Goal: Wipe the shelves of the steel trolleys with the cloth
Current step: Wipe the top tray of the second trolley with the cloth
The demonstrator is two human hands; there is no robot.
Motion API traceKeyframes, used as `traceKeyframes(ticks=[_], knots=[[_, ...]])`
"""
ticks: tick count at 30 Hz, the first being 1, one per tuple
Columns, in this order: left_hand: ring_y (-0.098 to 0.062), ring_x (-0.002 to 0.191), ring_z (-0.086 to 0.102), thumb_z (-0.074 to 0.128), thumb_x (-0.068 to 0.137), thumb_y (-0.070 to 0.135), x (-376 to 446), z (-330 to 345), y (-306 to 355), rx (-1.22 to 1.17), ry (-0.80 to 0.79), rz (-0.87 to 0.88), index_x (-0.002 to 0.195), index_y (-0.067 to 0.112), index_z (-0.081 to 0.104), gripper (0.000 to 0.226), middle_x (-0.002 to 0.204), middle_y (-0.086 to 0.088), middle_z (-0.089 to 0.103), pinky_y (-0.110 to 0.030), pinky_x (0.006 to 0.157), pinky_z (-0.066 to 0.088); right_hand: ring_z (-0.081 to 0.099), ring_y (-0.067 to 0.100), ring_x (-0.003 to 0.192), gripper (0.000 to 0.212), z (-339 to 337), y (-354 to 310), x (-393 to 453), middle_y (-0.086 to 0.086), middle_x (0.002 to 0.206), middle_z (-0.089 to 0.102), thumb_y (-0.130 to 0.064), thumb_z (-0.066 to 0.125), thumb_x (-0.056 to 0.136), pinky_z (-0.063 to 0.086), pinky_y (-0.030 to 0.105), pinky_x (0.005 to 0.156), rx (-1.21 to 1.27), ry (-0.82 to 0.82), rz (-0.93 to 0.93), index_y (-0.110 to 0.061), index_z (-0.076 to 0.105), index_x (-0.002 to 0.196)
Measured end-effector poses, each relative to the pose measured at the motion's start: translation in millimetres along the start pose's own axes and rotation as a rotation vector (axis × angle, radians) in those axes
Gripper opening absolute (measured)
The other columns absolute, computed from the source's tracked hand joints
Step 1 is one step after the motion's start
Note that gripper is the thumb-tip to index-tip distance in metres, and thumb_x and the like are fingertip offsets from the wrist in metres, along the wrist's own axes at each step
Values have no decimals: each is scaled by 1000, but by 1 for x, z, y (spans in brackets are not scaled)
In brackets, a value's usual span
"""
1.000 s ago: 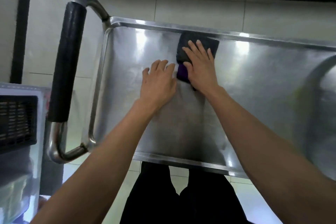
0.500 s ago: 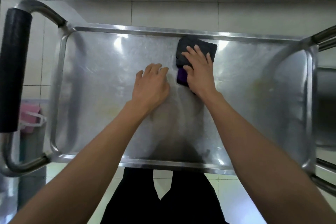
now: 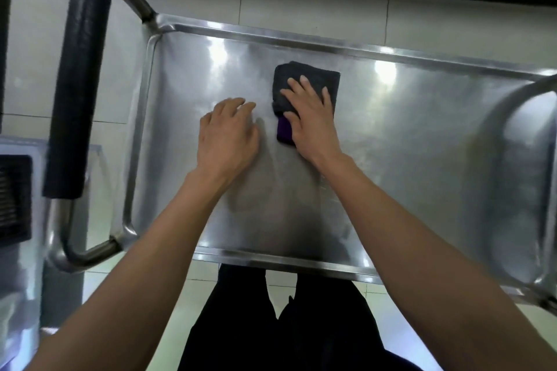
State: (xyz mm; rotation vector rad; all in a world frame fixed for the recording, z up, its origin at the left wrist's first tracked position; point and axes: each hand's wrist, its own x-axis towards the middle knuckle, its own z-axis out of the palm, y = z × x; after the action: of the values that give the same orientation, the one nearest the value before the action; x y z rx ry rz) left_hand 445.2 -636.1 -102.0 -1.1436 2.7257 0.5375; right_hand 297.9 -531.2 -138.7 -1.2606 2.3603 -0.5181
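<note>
Far left: black foam push handle [image 3: 77, 90] on steel tube, upright end of trolley, untouched. Top shelf [image 3: 422, 141] is a shallow steel tray w/ raised rim, glare patches near far edge; looks slick, rigid, no give expected under pressure. L hand [image 3: 227, 137] mid-shelf, palm down, fingers loosely spread and a bit blurred, grip holds nothing; appears to rest on or just above the steel, can't tell which. Just right of it, cloth [image 3: 304, 84], dark grey, folded to a thick pad w/ purple layer showing at near edge, lying flat toward far rim, centre of shelf. Likely soft, light, compressible; prob slides easily on steel, so best worked w/ flat palm over its middle rather than pinched at an edge, else folds may open. R hand [image 3: 310, 117] does that: fingers straight, fanned over pad, pressing down, not curled round it. Both forearms reach in from near edge, R wrist slightly angled left.
</note>
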Motion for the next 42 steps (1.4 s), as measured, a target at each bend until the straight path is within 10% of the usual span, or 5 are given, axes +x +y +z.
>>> traceKeyframes(ticks=[22,42], knots=[[-19,146,31,41,99,10,-21,-32,-148,-312,73,-309,155,10,30,57,160,-5,33,-39,119,32,4,15,154,46,86,-192,72,-1,165,20,-14,36,107,-2,46,124,56,-195,-213,-16,34,153],[-25,133,45,46,101,29,-41,6,-18,-36,19,42,139,16,53,41,143,-4,54,-44,101,40,6,19,154,48,33,-37,-17,3,166,19,-15,41,105,4,45,125,-39,-30,-22,-19,37,152]])
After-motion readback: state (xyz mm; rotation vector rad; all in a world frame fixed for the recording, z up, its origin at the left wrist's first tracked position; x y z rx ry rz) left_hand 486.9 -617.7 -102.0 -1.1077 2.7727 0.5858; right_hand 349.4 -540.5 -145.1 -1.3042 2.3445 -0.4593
